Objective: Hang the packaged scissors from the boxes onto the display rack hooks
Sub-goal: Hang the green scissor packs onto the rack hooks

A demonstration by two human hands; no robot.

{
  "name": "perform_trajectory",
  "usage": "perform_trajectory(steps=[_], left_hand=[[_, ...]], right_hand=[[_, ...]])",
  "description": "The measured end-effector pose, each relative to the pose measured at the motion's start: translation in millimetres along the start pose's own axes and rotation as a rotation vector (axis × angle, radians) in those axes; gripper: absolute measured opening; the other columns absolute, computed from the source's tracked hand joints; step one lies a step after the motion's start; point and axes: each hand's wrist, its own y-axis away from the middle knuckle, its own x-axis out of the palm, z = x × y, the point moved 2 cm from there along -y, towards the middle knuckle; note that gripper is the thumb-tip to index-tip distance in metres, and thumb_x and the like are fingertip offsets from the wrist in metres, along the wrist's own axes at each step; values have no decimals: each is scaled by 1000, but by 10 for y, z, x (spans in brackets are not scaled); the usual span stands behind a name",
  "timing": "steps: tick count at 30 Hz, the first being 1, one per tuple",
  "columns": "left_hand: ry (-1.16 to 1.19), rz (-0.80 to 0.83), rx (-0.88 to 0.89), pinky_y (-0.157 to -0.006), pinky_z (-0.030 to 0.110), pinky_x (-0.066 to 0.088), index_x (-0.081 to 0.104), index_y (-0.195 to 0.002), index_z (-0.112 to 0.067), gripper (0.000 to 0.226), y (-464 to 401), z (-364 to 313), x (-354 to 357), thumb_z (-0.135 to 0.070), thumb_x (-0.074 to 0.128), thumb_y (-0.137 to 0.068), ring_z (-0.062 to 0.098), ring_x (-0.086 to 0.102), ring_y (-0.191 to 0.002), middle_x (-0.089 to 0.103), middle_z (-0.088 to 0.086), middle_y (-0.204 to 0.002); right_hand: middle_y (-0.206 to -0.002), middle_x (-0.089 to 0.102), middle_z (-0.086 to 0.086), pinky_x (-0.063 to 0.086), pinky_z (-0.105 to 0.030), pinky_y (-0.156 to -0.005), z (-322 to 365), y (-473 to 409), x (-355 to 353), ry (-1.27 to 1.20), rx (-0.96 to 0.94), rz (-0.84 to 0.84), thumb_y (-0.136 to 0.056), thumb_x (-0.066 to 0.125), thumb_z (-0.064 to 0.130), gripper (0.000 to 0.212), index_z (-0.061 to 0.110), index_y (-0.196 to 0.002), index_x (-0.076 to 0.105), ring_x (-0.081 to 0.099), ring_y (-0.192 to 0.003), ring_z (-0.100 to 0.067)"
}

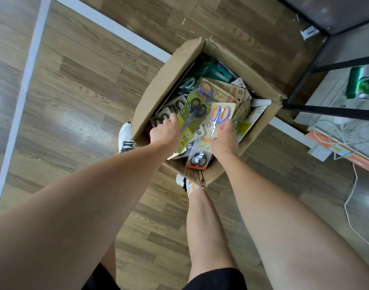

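The cardboard box (169, 80) sat on the wooden floor (79, 91) at about twelve o'clock from the person's feet, flaps open so both arms could reach straight down into it. The left hand (166, 132) curled its fingers round the near end of a green pack (192, 120) holding black-handled scissors, at ten o'clock in the heap. The right hand (224, 139), beside it at two o'clock, gripped the lower edge of a cream pack (221, 118) with orange-and-purple scissors (thumb over the card's face, it seemed). Each pack looked tilted up from the pile, probably held by its bottom so the hang-hole end stayed free. The remaining packs (221, 91) lay loose in the box. No rack hooks were visible.
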Motion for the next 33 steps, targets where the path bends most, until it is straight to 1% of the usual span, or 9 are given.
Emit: perform_trajectory(steps=[4,8,11,16,19,23,26,29,33], left_hand=[[29,10,126,-63,38,38,26,-140,-9,55,260,-34,-181,3,46,-90,33,57,-104,50,14,-125],[46,51,199,-70,38,40,27,-143,-7,62,531,-70,-401,13,41,-86,36,55,-110,43,16,-135],[14,51,255,-67,37,43,34,-142,-7,62,764,-72,-636,17,39,-84,38,58,-105,39,16,-137],[36,-14,349,-68,40,49,37,-144,-16,63,1193,30,-1118,11,44,-87,40,61,-100,42,15,-129],[-7,-56,383,-75,41,49,53,-123,-6,35,1487,155,-1545,4,47,-89,36,60,-99,47,14,-119],[-15,-58,393,-76,36,50,62,-108,-1,23,1971,321,-2142,1,50,-89,30,62,-91,60,16,-113],[20,-88,390,-72,32,45,62,-107,3,22,2385,379,-2600,3,53,-87,28,57,-90,57,16,-110],[39,-180,434,-75,33,47,61,-106,-1,22,2811,387,-3113,0,54,-84,33,61,-102,58,16,-110],[74,-350,476,-74,39,52,54,-125,-16,48,3276,395,-3820,0,61,-80,31,63,-96,62,11,-106]], right_hand=[[-128,55,-7,45,-30,-83,-9,179,-34,102,26,108,-90,62,4,23,12,-111,62,57,-108,-25],[-132,48,-4,43,-31,-92,92,427,-156,194,-45,189,-87,69,10,38,17,-122,58,55,-115,-25],[-127,51,-4,44,-31,-87,218,647,-261,203,-76,232,-87,65,5,38,19,-121,54,54,-112,-26],[-104,65,-1,43,-29,-70,580,1129,-530,141,-150,171,-92,56,4,18,21,-99,57,62,-92,-24],[-100,66,-4,46,-29,-65,860,1492,-759,155,-197,161,-92,53,4,21,22,-91,63,64,-83,-24],[-108,60,-3,51,-33,-83,1321,2088,-1198,214,-300,193,-91,54,5,25,22,-106,65,60,-94,-25],[-103,56,-2,47,-33,-77,1702,2573,-1651,265,-418,151,-91,45,-1,40,24,-117,62,53,-90,-25],[-112,65,-6,53,-36,-78,2049,3020,-2101,300,-544,38,-88,43,1,55,35,-130,55,61,-93,-28],[-133,60,-9,46,-31,-89,2451,3553,-2695,273,-661,-80,-94,45,4,59,35,-145,45,57,-116,-31]])
